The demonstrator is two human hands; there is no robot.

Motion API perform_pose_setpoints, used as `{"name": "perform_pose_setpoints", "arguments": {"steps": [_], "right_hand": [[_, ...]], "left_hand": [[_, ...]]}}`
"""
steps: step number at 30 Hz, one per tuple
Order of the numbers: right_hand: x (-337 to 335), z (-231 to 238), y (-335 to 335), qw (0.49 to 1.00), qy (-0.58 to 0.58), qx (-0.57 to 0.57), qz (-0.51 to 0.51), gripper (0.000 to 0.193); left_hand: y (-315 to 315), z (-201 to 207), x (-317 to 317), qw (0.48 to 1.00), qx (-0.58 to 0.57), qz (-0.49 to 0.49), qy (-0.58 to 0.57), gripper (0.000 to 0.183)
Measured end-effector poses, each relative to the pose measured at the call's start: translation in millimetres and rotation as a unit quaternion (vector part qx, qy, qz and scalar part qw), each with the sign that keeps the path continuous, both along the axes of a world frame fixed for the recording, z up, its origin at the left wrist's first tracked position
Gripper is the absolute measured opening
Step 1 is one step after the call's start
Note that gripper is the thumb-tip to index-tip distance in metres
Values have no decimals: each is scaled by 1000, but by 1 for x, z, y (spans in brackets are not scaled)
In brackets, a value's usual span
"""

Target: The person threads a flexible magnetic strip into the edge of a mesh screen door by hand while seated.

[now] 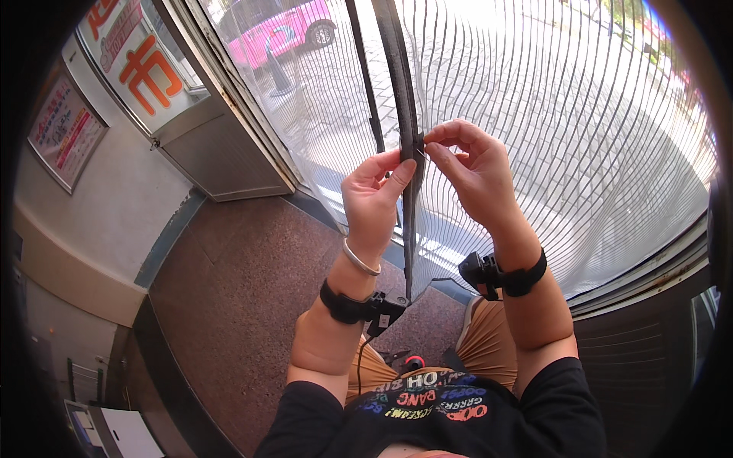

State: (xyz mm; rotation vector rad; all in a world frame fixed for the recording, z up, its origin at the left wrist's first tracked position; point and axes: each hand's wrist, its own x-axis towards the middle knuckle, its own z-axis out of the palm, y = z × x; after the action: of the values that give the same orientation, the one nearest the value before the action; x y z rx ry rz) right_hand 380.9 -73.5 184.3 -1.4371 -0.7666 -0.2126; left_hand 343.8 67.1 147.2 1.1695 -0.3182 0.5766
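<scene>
A striped mesh door curtain (534,145) hangs in front of me, with a black edge strip (405,84) running down its middle. My left hand (376,187) is closed on that strip, its thumb lying across the front. Just to the right, my right hand (473,164) pinches at the strip's edge, thumb and fingertips together. A thin, pale glint shows at those fingertips, too small to name. A second dark strip (366,84) hangs to the left, apart from my hands. Both wrists wear black straps with small boxy devices.
At left stands an open door panel (225,153) beside a wall with a framed poster (69,126). Below me is reddish-brown floor (229,267). Something red and round (414,362) lies by my lap. Beyond the mesh are paving and a pink vehicle (279,30).
</scene>
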Motion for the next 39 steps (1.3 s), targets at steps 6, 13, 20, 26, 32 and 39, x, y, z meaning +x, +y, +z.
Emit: {"name": "perform_pose_setpoints", "arguments": {"steps": [6, 13, 20, 26, 32, 39], "right_hand": [[2, 9, 3, 998, -21, -49, -43, 9], [7, 14, 2, 993, -48, -97, -40, 6], [15, 9, -3, 996, -46, -79, 19, 5], [18, 3, -9, 997, 22, -23, 68, 6], [16, 10, -7, 996, -70, -54, 12, 8], [15, 21, -9, 985, -118, -122, -20, 5]], "left_hand": [[2, 0, -1, 1000, 11, 9, -3, 18], [1, 1, 0, 1000, 27, 3, 1, 17], [2, 1, 1, 1000, 19, -2, 9, 19], [3, 1, 2, 1000, 13, -2, 10, 20], [2, 0, 3, 1000, 24, -1, 9, 20], [-1, 3, 2, 1000, 22, -14, 11, 20]]}}
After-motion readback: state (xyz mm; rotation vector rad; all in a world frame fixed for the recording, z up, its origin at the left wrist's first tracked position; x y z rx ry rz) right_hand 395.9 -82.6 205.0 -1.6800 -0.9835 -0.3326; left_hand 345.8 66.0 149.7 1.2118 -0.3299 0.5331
